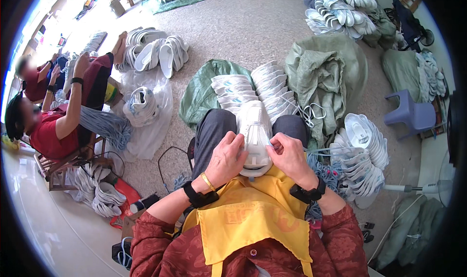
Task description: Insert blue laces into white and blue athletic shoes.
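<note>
A white shoe upper with crossed lacing lies between my knees, its toe pointing away from me. My left hand pinches its left edge, the thumb and forefinger closed beside the lacing. At the opposite edge my right hand is closed too, its thumb against the upper, next to a small pale blue spot. Whether either hand also holds a lace end is hidden by the fingers. Just beyond the upper stand two stacked rows of white shoe uppers with pale blue marks. A yellow apron covers my lap.
Green woven sacks lie ahead. On the right are a stack of white uppers, a purple plastic stool and a fan. Blue-grey laces hang beside a seated person in red on the left.
</note>
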{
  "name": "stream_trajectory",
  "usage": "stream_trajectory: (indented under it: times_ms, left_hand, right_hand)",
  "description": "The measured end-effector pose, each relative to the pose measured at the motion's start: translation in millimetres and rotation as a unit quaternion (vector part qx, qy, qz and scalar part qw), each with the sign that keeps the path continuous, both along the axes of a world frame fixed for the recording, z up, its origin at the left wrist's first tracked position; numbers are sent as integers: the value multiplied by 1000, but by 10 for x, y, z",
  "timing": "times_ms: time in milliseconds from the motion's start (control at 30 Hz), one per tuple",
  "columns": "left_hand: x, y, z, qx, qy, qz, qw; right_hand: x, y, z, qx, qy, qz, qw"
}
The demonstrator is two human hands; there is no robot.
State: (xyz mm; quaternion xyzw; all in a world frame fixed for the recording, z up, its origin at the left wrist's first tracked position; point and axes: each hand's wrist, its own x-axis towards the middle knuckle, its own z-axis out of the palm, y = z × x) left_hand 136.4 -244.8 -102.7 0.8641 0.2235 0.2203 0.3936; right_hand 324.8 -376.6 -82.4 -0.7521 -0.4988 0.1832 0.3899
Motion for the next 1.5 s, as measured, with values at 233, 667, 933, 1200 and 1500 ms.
stream_trajectory:
  times_ms: [233,667,933,1200,1500]
  left_hand:
    - [-50,-58,31,-7,18,-16,1000]
    - [-51,-34,10,-43,-10,-15,999]
    - [-27,39,-3,-92,23,-1,995]
    - [-20,48,14,-96,16,1,995]
    - [-12,40,-5,-98,12,4,995]
  right_hand:
    - [-139,-129,-7,1,-9,-21,1000]
    - [126,-19,-27,-7,188,-79,979]
    - [143,216,-91,-11,125,-48,991]
    - [146,309,-134,-18,89,-64,994]
    - [241,432,-53,-72,2,-27,997]
